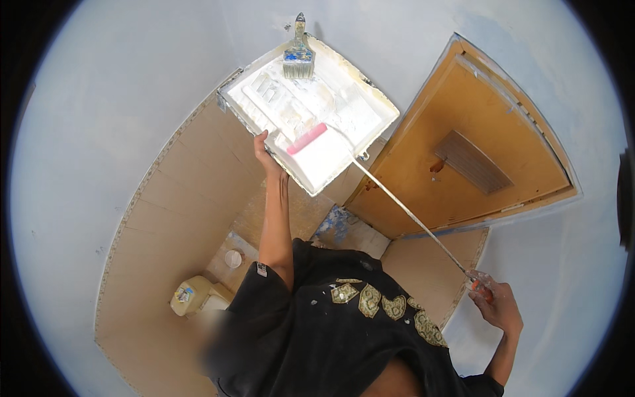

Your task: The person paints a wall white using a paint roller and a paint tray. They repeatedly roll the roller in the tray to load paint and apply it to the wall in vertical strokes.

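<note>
My left hand (pixel 264 153) grips the lower left edge of a white paint tray (pixel 370 99), its thumb showing and the other fingers mostly hidden beneath. Wet white paint coats the tray's inside. A pink paint roller (pixel 307 139) rests in the paint, tilted across the tray's near end. From it a long thin rod runs down to an orange handle (pixel 482 289), which my right hand (pixel 496 306) holds with fingers wrapped round it. At the tray's far end lies a wide flat paintbrush (pixel 299 63), its bristles inside and its handle sticking out past the rim.
An orange-brown wooden door (pixel 476 132) with a handle stands to the right. Pale blue walls (pixel 99 99) rise above beige tiles (pixel 178 185). Below left are a beige toilet (pixel 192 296) and a small white tub (pixel 233 259). A blue-and-white paint-splashed patch (pixel 336 221) lies near the door.
</note>
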